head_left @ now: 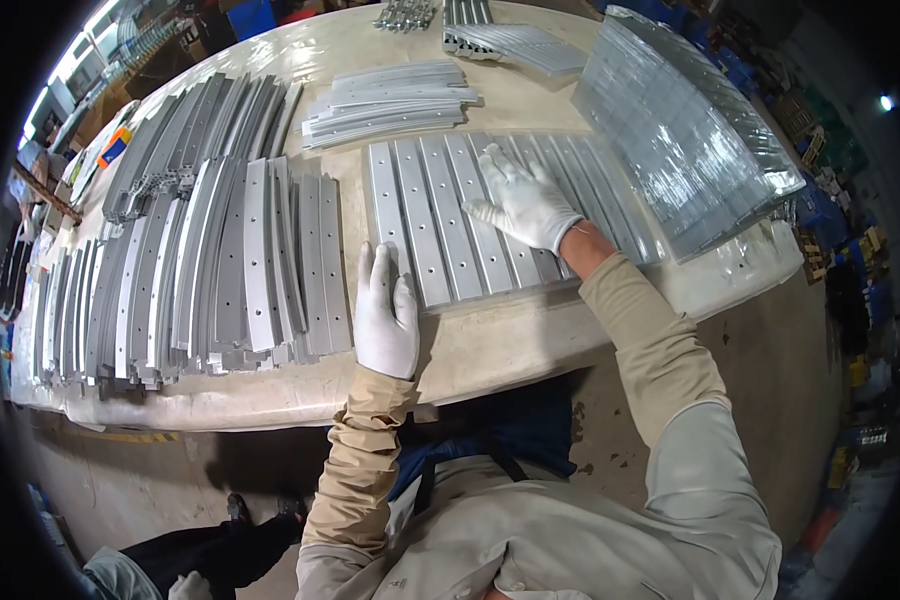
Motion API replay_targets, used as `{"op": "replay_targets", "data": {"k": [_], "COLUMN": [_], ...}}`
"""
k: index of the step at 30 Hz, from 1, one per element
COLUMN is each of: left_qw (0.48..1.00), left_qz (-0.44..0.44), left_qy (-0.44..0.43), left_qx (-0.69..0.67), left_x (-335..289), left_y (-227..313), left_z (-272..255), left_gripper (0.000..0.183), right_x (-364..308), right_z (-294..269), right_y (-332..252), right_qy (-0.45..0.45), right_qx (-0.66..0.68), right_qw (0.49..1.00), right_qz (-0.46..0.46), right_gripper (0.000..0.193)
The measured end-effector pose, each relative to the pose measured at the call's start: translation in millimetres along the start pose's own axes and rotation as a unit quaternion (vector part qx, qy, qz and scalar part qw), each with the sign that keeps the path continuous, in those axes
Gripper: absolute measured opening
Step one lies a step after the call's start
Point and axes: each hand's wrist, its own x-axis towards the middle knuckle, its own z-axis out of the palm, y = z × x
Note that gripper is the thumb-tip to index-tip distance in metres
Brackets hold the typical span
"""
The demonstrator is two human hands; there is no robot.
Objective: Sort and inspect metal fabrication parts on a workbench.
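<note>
A row of flat silver metal strips with drilled holes [435, 220] lies side by side on the table in front of me. My right hand [530, 205], in a white glove, rests on the strips with its fingers spread and palm down. At the row's left edge is my left hand [386, 318], also white-gloved. Its fingers are stretched out and pointing away from me, beside the outermost strip. Neither hand is closed round anything. Part of the row is hidden under my right hand and wrist.
Large stacks of metal profiles [180, 270] fill the table's left side. A smaller stack of strips [390, 100] lies behind the row. Film-wrapped profiles [670, 130] stand at the right. Small metal parts [405, 14] sit at the far edge. Another person's legs [210, 545] show lower left.
</note>
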Motion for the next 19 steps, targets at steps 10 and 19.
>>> {"op": "replay_targets", "data": {"k": [10, 19], "left_qw": [1.0, 1.0], "left_qz": [-0.018, 0.011], "left_qy": [-0.006, -0.015], "left_qx": [-0.001, 0.024], "left_x": [3, -6], "left_y": [5, 1], "left_z": [-1, -9], "left_gripper": [0.054, 0.073], "right_x": [-6, 81], "right_z": [-1, -52], "right_y": [5, 16], "right_qy": [0.001, -0.031], "right_qx": [0.027, 0.231], "right_qw": [0.999, 0.972], "right_qz": [-0.033, 0.031], "right_gripper": [0.092, 0.091]}}
